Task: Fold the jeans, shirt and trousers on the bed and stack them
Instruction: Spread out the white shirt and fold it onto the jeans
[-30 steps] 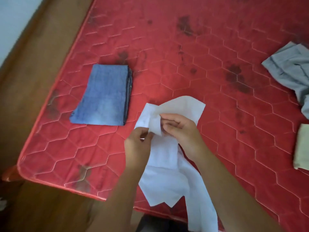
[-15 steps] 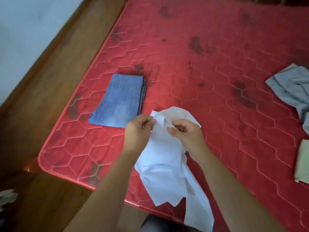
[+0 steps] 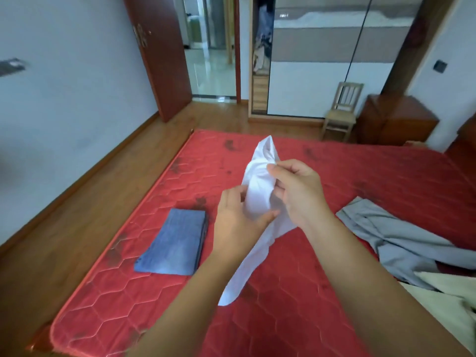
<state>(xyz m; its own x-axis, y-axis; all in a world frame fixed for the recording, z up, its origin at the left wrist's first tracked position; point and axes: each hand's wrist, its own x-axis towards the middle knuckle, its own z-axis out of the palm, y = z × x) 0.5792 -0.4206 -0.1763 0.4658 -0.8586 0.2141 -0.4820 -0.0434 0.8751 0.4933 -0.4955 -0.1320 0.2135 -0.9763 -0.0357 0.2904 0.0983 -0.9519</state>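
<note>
I hold a white shirt [image 3: 257, 191] up in the air over the red mattress [image 3: 360, 176]. My right hand [image 3: 298, 194] pinches its upper part, and my left hand [image 3: 237, 225] grips it lower down. The rest of the shirt hangs down bunched between my forearms. Folded blue jeans [image 3: 175, 246] lie flat on the mattress to the left of my hands. Grey trousers [image 3: 401, 238] lie unfolded and rumpled at the right.
A pale cream cloth [image 3: 448, 292] lies at the right edge. Beyond the bed stand a wooden chair [image 3: 340, 109], a brown cabinet [image 3: 396, 119] and a wardrobe with a mirror [image 3: 260, 60]. A wooden floor and an open door [image 3: 159, 55] are to the left.
Both hands have lifted the shirt off the mattress and up in front of me. The view has tilted up from the bed to the room.
</note>
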